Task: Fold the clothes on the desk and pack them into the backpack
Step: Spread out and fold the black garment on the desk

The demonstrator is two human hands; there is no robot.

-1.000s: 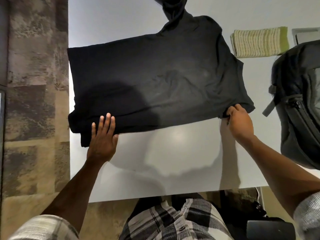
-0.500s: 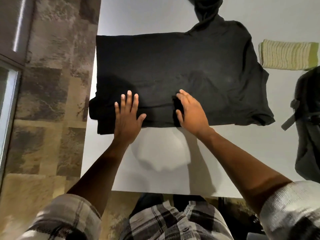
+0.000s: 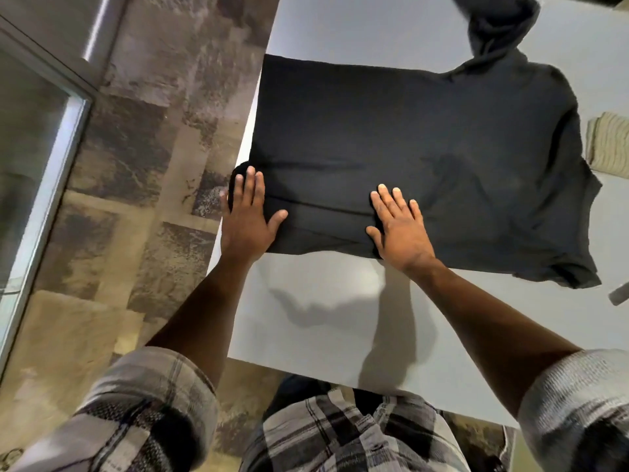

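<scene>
**Flattening the black shirt before the next fold**

Pressing down with both palms, you are smoothing the near folded edge of the black shirt (image 3: 425, 158) so the crease sets and the cloth stays put. Your left hand (image 3: 248, 216) lies flat with fingers straight at the shirt's left end, right at the corner of the white desk (image 3: 323, 318); your right hand (image 3: 401, 226) lies spread and flat near the middle of that edge. Neither grips anything.

The shirt lies on the desk's far half, long axis running left to right, hem end at the left, sleeve and what looks like the collar end toward the right. A folded striped cloth (image 3: 609, 148) sits just beyond its right side. A grey strap (image 3: 619, 294) at the right border may belong to the backpack.
</scene>
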